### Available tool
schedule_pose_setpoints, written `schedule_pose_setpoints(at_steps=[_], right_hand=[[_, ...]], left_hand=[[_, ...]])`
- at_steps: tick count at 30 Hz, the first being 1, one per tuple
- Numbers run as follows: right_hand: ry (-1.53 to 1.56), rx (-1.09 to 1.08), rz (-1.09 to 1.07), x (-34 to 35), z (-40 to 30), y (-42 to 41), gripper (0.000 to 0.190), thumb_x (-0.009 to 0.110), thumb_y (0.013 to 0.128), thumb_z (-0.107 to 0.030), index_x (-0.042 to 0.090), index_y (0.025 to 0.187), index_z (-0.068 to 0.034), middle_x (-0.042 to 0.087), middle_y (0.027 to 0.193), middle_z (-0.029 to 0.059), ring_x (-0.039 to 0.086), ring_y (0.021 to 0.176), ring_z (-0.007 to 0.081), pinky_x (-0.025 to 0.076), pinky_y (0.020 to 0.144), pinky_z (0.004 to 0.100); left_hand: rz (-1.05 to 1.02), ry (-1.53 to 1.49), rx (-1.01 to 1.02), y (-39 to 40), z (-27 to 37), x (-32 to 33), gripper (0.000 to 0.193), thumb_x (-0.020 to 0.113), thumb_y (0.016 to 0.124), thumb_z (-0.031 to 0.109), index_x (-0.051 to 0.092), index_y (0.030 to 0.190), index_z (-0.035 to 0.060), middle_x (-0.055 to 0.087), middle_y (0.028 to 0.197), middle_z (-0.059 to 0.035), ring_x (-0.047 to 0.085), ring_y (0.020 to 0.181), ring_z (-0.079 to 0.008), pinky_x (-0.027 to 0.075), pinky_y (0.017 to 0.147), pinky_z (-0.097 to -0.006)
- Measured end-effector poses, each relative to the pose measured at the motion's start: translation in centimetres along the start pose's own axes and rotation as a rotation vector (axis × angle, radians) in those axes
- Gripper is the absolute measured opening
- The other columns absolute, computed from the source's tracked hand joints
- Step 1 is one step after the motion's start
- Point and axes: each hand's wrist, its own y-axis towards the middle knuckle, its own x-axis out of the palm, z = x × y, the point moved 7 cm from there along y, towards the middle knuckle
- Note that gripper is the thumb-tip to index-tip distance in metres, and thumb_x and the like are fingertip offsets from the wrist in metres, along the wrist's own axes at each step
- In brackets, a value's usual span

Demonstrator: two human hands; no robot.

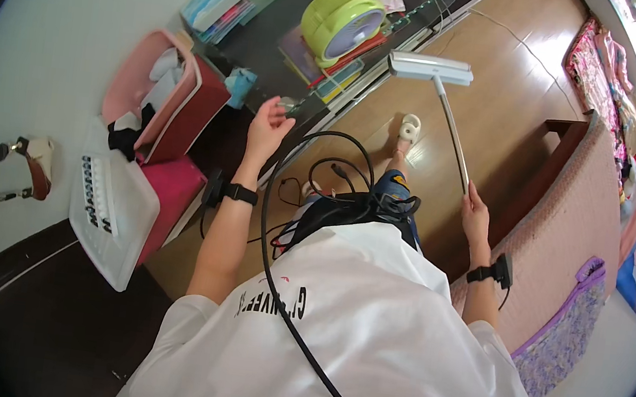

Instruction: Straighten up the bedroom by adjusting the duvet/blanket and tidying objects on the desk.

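Note:
My right hand (475,212) grips the silver metal pole (451,128) of a long-handled T-shaped cleaning tool. At the pole's far end is its wide white head (430,69), held out over the wood floor beside the desk edge. My left hand (267,133) is raised near the front of the dark desk, its fingers loosely curled and apart with nothing seen in them. Just beyond those fingers lies a small shiny round item (289,104), partly hidden. A light blue crumpled packet (240,86) sits close by. Each wrist wears a black strap with a small device.
A green fan (342,26) stands on folders on the desk (265,43). To the left are a pink bin (153,89) and a white-lidded box (115,197). On the right is a pink-covered bed (558,228). A black cable (266,216) loops before my body.

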Motion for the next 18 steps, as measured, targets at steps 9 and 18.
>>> schedule_pose_setpoints(at_steps=[9, 18], right_hand=[[-0.290, 0.005, -0.205, -7.1, -0.9, 19.3, 0.036, 0.045, 0.085, -0.029, 0.044, 0.120, -0.027, 0.057, 0.082, 0.0236, 0.055, 0.079, 0.0387, 0.045, 0.068, 0.0432], [-0.324, -0.199, -0.326, -10.6, -3.3, 30.9, 0.035, 0.046, 0.084, -0.028, 0.045, 0.119, -0.029, 0.057, 0.085, 0.0215, 0.055, 0.079, 0.0378, 0.045, 0.067, 0.0434]], left_hand=[[0.341, 0.499, 0.322, 11.5, 13.9, 8.0, 0.047, 0.066, 0.067, 0.014, 0.048, 0.108, 0.0021, 0.048, 0.106, -0.0159, 0.046, 0.100, -0.0301, 0.038, 0.085, -0.0356], [0.466, 0.433, 0.008, 21.2, 10.9, 3.5, 0.034, 0.057, 0.077, 0.021, 0.055, 0.104, 0.0008, 0.060, 0.099, -0.0149, 0.058, 0.090, -0.0229, 0.043, 0.080, -0.0302]])
